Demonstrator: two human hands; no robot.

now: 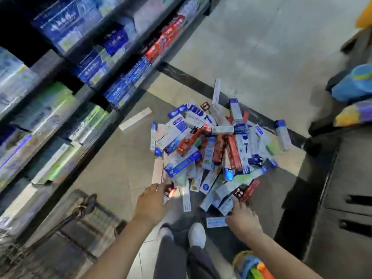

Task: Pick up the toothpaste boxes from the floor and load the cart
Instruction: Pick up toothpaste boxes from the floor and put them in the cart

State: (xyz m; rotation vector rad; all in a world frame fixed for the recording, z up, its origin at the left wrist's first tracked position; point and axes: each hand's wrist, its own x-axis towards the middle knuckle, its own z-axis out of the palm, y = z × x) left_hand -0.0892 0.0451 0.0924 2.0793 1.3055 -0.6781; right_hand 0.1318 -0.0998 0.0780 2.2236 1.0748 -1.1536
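Observation:
A big heap of toothpaste boxes [213, 150], blue, white and red, lies on the floor in front of me. My left hand [151, 202] reaches to the heap's near left edge, its fingertips touching a small red box [170, 192]. My right hand [242, 217] reaches to the near right edge with its fingers spread over the boxes there. Its thumb is beside a pale blue box [215, 222] lying apart from the heap. Neither hand has lifted a box. The wire cart [88, 224] stands at the lower left, with its handle [80, 210] toward me.
Shelves [66, 93] stocked with toothpaste run along the left. A lone pale box [135, 118] lies near the shelf foot. A dark cabinet [338, 190] with colourful goods on top stands at the right. My shoes [196, 234] are just below the heap.

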